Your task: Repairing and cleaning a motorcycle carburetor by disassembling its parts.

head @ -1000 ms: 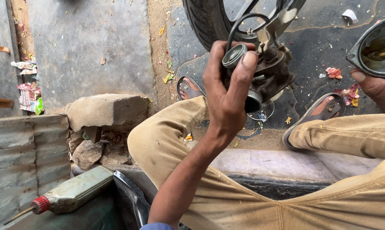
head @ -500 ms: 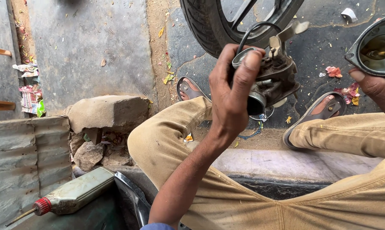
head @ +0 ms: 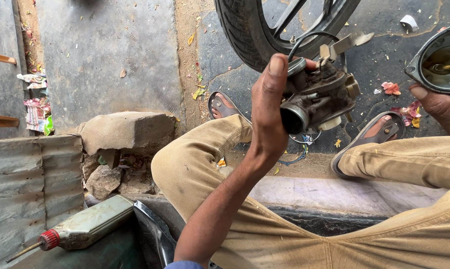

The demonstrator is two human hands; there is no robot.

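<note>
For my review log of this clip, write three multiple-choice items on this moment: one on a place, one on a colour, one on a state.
1. Where does the oil bottle lie?
A. lower left, beside the corrugated sheet
B. under the tyre
C. on the person's knee

2. What colour is the oil bottle's cap?
A. blue
B. red
C. yellow

3. How is the carburetor held?
A. lying loose on the ground
B. gripped in the left hand, raised in front of the tyre
C. pinched between both hands

Answers:
1. A, the bottle lies on its side at the lower left, next to the sheet.
2. B, the cap at the nozzle end is red.
3. B, the left hand wraps it in the air, while the right hand holds a separate dark bowl-shaped part.
</note>
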